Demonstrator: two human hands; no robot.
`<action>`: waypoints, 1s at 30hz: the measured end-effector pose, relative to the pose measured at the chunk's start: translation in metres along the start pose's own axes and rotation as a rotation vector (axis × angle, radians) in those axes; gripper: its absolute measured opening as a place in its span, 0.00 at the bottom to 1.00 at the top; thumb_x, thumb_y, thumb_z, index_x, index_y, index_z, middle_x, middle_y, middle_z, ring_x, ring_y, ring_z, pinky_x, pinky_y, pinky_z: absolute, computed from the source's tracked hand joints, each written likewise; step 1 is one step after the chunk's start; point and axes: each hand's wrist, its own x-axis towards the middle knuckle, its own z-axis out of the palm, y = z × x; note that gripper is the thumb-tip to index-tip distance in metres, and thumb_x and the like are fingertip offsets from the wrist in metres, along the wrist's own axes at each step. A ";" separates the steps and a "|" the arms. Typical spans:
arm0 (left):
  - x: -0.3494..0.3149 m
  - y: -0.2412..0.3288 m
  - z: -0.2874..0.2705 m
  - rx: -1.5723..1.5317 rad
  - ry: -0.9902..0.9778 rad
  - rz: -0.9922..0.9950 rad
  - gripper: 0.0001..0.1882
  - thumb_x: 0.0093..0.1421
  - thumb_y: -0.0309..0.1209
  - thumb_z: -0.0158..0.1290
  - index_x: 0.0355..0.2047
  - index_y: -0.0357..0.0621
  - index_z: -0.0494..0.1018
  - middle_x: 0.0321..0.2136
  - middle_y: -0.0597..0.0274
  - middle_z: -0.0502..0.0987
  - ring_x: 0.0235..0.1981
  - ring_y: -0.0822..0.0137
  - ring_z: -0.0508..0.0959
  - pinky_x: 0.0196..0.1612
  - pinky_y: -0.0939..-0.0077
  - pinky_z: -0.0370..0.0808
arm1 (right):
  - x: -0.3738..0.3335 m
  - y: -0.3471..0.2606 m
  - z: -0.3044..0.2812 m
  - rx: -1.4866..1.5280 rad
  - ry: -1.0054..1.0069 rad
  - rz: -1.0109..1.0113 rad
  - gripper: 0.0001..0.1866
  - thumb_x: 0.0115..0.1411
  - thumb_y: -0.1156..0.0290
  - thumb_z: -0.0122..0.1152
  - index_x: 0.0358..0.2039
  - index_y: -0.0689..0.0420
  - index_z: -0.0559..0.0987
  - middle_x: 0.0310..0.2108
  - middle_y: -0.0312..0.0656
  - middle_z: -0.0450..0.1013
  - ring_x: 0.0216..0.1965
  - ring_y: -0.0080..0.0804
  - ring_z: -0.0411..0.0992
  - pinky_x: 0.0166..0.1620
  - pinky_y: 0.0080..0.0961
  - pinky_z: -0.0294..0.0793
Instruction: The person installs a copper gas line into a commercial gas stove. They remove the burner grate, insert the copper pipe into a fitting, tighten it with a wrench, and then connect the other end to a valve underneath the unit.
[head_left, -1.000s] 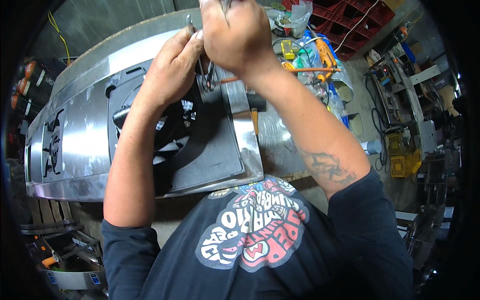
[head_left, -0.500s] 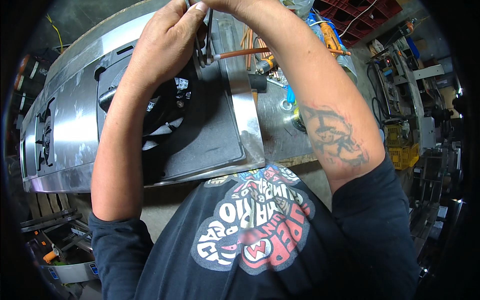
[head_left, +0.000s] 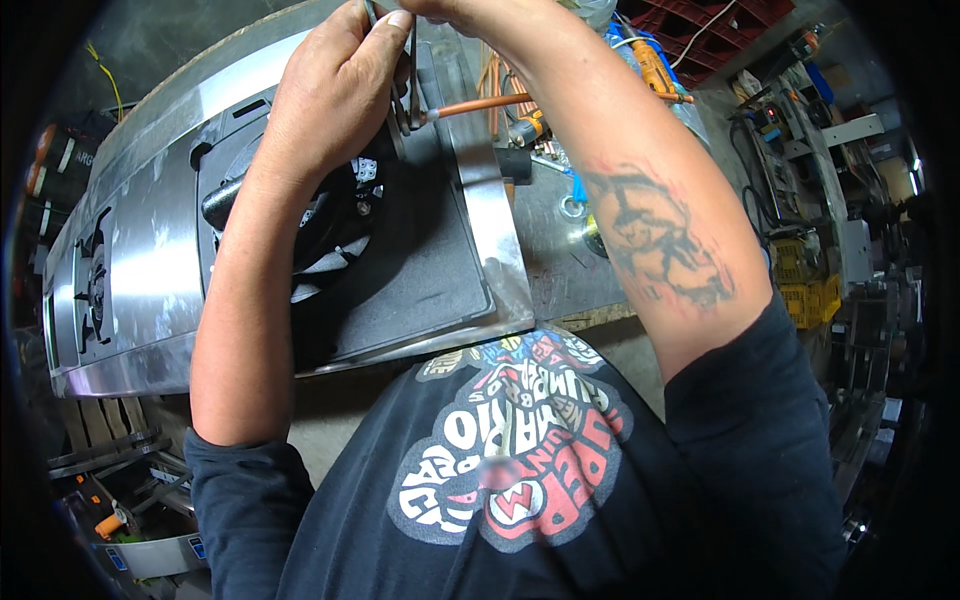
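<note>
At the upper edge of view, my right hand (head_left: 450, 8) has shifted mostly out of sight, its finger state indeterminable, so the only confirmable hold is my left hand (head_left: 335, 95), fingers clamped on the dark metal tool (head_left: 414, 80), whose lower end meets the copper tube (head_left: 480, 103) over the black hob plate (head_left: 420, 260).

Red crate (head_left: 742, 30) seen at upper right, yellow crates (head_left: 808, 302) at right; yellow cord (head_left: 107, 78) seen upper left.
</note>
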 end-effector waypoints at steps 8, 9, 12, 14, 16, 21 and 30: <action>0.009 -0.002 -0.001 -0.463 -0.075 -0.043 0.22 0.73 0.44 0.44 0.29 0.39 0.71 0.23 0.62 0.75 0.26 0.71 0.73 0.35 0.73 0.71 | -0.010 -0.008 -0.041 0.808 0.740 0.765 0.13 0.62 0.66 0.54 0.36 0.62 0.82 0.28 0.55 0.80 0.29 0.46 0.79 0.33 0.38 0.78; 0.012 0.002 -0.004 -0.404 -0.078 -0.044 0.22 0.74 0.44 0.44 0.28 0.40 0.71 0.23 0.61 0.75 0.26 0.70 0.73 0.35 0.73 0.71 | -0.032 0.006 -0.063 0.759 0.852 0.789 0.13 0.66 0.62 0.53 0.40 0.57 0.80 0.31 0.53 0.81 0.32 0.47 0.79 0.37 0.38 0.79; 0.015 0.031 -0.012 -0.156 0.172 0.078 0.23 0.75 0.47 0.42 0.30 0.42 0.72 0.23 0.61 0.76 0.26 0.69 0.75 0.35 0.75 0.72 | -0.146 0.021 -0.108 0.988 0.806 0.517 0.13 0.68 0.61 0.56 0.32 0.56 0.78 0.21 0.41 0.74 0.23 0.32 0.73 0.30 0.31 0.73; 0.011 0.057 -0.008 -0.328 0.255 0.326 0.17 0.74 0.38 0.45 0.32 0.38 0.74 0.26 0.61 0.76 0.30 0.69 0.75 0.38 0.71 0.72 | -0.242 0.010 -0.086 1.139 0.531 0.472 0.16 0.69 0.59 0.57 0.26 0.54 0.77 0.15 0.33 0.70 0.17 0.22 0.69 0.25 0.27 0.70; -0.011 0.080 0.017 -0.121 -0.010 0.568 0.08 0.68 0.29 0.49 0.36 0.37 0.75 0.28 0.59 0.76 0.31 0.66 0.75 0.40 0.69 0.73 | -0.300 -0.037 -0.012 0.927 0.325 0.648 0.22 0.67 0.50 0.58 0.40 0.59 0.79 0.32 0.54 0.80 0.36 0.53 0.80 0.41 0.46 0.77; -0.070 0.099 0.134 0.349 -0.811 0.693 0.09 0.58 0.30 0.53 0.39 0.46 0.78 0.34 0.53 0.81 0.39 0.51 0.82 0.41 0.56 0.77 | -0.367 -0.079 0.108 1.158 -0.376 0.695 0.20 0.59 0.65 0.64 0.49 0.61 0.78 0.42 0.54 0.79 0.46 0.48 0.78 0.50 0.41 0.76; -0.121 0.104 0.136 0.262 -0.353 0.554 0.20 0.57 0.31 0.59 0.51 0.42 0.75 0.47 0.52 0.77 0.48 0.53 0.79 0.49 0.60 0.75 | -0.280 0.110 -0.086 0.415 0.234 0.066 0.09 0.53 0.77 0.65 0.36 0.60 0.81 0.32 0.47 0.79 0.33 0.44 0.80 0.36 0.36 0.78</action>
